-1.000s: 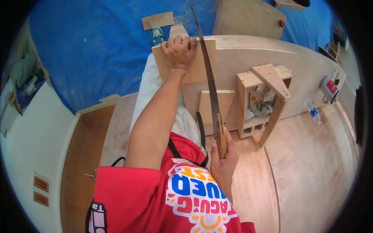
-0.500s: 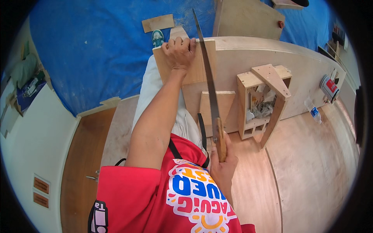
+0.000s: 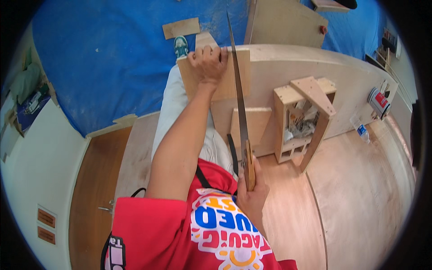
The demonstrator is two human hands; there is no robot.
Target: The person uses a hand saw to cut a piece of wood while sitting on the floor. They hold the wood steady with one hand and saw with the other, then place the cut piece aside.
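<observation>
My left hand presses on a pale wooden board, its fingers curled over the far edge. That board rests on top of a large curved plywood panel. In my right hand is the wooden grip of a handsaw. Its long blade points away from me and crosses the board just right of my left hand, at the far edge. From this angle I cannot tell how deep the teeth sit in the wood.
Right of the saw stands a wooden caddy with small hardware inside. A smaller board leans against the curved panel. Farther right are a white-and-red can and a plastic bottle. Blue sheeting covers the floor ahead.
My right hand has drawn the saw a little toward me and to the left. My left hand keeps its place on the board.
</observation>
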